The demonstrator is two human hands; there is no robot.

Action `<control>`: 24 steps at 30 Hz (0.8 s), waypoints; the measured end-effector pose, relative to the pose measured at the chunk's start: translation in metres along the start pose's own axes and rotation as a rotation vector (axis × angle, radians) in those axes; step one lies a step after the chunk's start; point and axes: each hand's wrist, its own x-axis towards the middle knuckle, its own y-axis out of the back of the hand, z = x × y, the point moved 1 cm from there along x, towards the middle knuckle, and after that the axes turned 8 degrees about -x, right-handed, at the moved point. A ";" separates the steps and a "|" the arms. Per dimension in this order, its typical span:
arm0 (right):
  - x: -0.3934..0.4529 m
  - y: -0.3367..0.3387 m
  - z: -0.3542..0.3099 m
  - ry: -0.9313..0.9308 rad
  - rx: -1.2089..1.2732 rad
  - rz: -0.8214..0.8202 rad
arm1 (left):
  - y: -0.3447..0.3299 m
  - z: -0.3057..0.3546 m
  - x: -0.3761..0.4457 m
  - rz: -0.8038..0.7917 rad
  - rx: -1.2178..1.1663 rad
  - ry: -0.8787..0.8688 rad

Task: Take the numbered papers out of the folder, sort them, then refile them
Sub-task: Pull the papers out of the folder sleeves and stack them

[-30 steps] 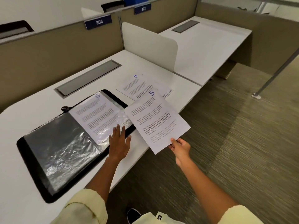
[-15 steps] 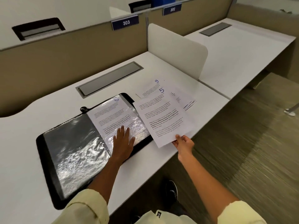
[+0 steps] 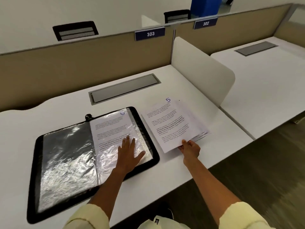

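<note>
Pressing my left hand point(image 3: 127, 152) flat, fingers straight and spread, I hold down the plastic sleeve on the right leaf of the open black folder point(image 3: 35, 179). At about two o'clock from it, my right hand point(image 3: 189, 147) pinches the near corner of the sheet numbered 5 point(image 3: 170, 126), thumb on top, over a loose pile of papers point(image 3: 200, 134) lying on the white desk point(image 3: 173, 171) just beside the folder. Farther in, under my left palm, the sheet marked 6 point(image 3: 110, 128) sits inside its sleeve; the left-hand sleeve point(image 3: 66, 159) looks empty. I judge the unfiling is partly done: several sheets out, at least one left, sorting and refiling not yet begun. At twelve o'clock is a grey cable hatch point(image 3: 124, 87).
</note>
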 end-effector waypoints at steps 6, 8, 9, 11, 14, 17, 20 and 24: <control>0.037 -0.001 -0.011 0.026 -0.147 -0.010 | -0.015 0.008 0.002 -0.040 0.048 0.093; 0.042 0.000 -0.010 0.021 -0.173 -0.022 | -0.018 0.010 0.001 -0.045 0.076 0.099; 0.044 0.000 -0.009 0.015 -0.181 -0.029 | -0.019 0.011 0.001 -0.038 0.088 0.102; 0.045 0.002 -0.007 0.006 -0.173 -0.049 | -0.020 0.011 0.002 -0.047 0.105 0.119; 0.043 0.006 -0.005 0.002 -0.115 -0.090 | -0.023 0.008 0.006 -0.060 0.125 0.122; 0.041 0.010 -0.005 0.005 -0.147 -0.078 | -0.023 0.011 0.007 -0.040 0.126 0.127; 0.038 0.016 -0.003 0.015 -0.152 -0.034 | -0.020 0.011 0.006 -0.085 0.132 0.143; 0.026 0.021 0.003 0.032 -0.164 -0.007 | -0.028 -0.006 0.009 -0.083 0.028 0.108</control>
